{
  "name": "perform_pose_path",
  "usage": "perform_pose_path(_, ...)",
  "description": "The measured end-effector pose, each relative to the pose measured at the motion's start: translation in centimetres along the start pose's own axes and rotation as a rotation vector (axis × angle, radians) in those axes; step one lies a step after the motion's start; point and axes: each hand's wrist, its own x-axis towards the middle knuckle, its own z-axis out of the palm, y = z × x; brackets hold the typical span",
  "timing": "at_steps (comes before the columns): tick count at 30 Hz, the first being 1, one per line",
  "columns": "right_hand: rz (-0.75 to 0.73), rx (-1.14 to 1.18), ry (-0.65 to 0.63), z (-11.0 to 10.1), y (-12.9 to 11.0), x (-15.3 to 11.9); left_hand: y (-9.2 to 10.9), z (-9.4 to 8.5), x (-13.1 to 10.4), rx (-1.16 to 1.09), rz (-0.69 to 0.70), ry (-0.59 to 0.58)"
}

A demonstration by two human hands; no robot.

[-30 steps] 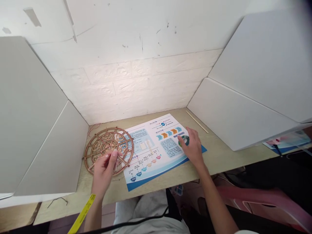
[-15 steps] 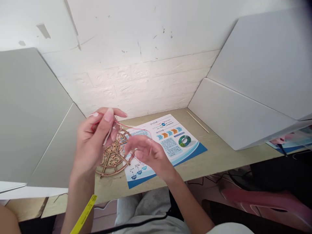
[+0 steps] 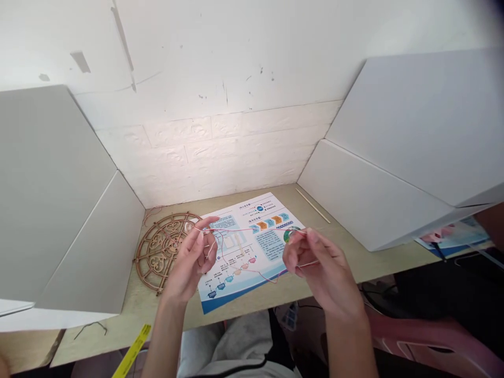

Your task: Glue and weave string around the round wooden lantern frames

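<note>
Across the middle of the frame, red thread point(image 3: 244, 229) drawn out between left hand point(image 3: 189, 262) and right hand point(image 3: 323, 268)

Left of centre, the left hand pinches the red thread between thumb and forefinger, its forefinger tip reaching out and its other fingers curled. From there the strand, thin and pinkish red, runs almost straight to the right hand, whose thumb and forefinger press together on it, the other fingers bent in. A slack length sags below the taut one, over the leaflet point(image 3: 232, 291), and paler ends show by both palms.

Half a second ago the left hand was higher, against the lower wall, and the right hand hung close beside it with loosely parted fingers; now they are well apart. At left, more of the brown openwork disc point(image 3: 157, 261) shows, while at right the leaflet's green ring picture point(image 3: 289, 236) has become partly covered.

At lower left, the yellow strip point(image 3: 134, 349) bears print too small to read. On the leaflet, the dark tags at lower left seem to say 2005 and 2014; rightward and above run Chinese characters, too fine to make out
</note>
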Motion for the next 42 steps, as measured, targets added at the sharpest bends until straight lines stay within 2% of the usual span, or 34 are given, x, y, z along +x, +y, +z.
perform_pose_path(2,0.033,0.047,0.062,-0.3,0.4,-0.1,-1.2,-0.7,-0.5,-0.104,-0.029,0.043)
perform_pose_path(4,0.056,0.054,0.100,-0.9,0.7,0.1,-2.0,-1.6,-1.2,-0.107,-0.083,0.067)
perform_pose_path(8,0.007,0.061,0.165,-2.8,0.6,0.6,-1.9,-3.2,-2.3,0.163,-0.191,0.047)
perform_pose_path(12,-0.096,0.093,0.173,-4.3,-0.5,1.2,-1.2,-3.4,-2.0,0.288,-0.104,0.179)
perform_pose_path(14,-0.156,0.106,0.150,-4.5,-1.0,1.4,-0.9,-3.5,-1.6,0.365,-0.080,0.183)
perform_pose_path(17,-0.201,0.171,0.156,-4.2,-1.4,1.4,-1.1,-4.2,-1.1,0.620,-0.055,0.162)
perform_pose_path(20,-0.161,0.223,0.144,-3.2,-1.1,1.5,-2.0,-5.3,-1.2,0.870,0.003,0.245)
perform_pose_path(24,-0.093,0.208,0.052,-2.0,-0.1,1.8,-4.2,-5.7,-2.3,0.922,0.069,0.420)
perform_pose_path(27,-0.064,0.146,0.004,-1.4,0.3,2.0,-5.5,-4.9,-3.5,0.874,0.131,0.475)
perform_pose_path(30,-0.067,0.123,-0.011,-1.1,0.0,2.0,-6.3,-4.2,-4.1,0.863,0.143,0.447)
perform_pose_path(34,-0.106,0.082,-0.021,-0.8,-1.1,2.2,-7.4,-4.0,-3.1,0.988,0.094,0.309)
perform_pose_path(38,-0.121,0.116,0.079,-0.9,-2.2,2.5,-8.8,-4.1,-1.5,1.116,0.040,0.190)
perform_pose_path(42,-0.127,0.190,0.122,-2.2,-2.4,3.0,-9.2,-4.1,-1.0,1.147,0.006,0.105)
